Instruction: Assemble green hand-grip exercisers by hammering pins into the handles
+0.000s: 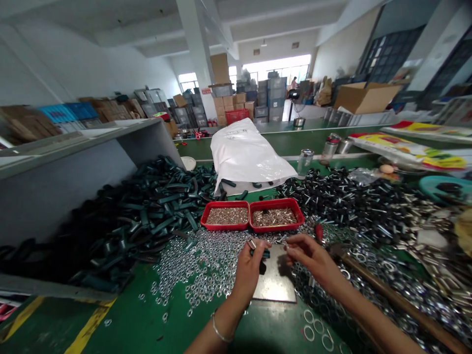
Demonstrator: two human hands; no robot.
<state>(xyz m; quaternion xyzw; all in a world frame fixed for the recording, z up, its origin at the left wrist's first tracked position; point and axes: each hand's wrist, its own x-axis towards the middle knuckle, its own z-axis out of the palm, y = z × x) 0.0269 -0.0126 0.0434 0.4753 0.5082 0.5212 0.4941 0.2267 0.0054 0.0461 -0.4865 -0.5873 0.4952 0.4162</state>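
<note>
My left hand (249, 268) is closed around a dark green handle part (267, 254) with a silvery metal end at the top. My fingers hide most of that part. A little to the right, my right hand (309, 253) has thumb and fingertips pinched together; a small shiny thing may be between them, too small to name. Both hands are above a flat metal plate (275, 287) on the green tabletop. Small metal nuts (210, 268) lie scattered left of the plate, and metal rings (309, 333) lie to its right.
Two red trays (225, 228) of small metal parts stand behind the plate. A white bag (247, 157) rises behind them. Dark green handles (165, 196) are heaped left, black-headed screws (342, 199) right. A hammer (391, 287) lies near my right forearm.
</note>
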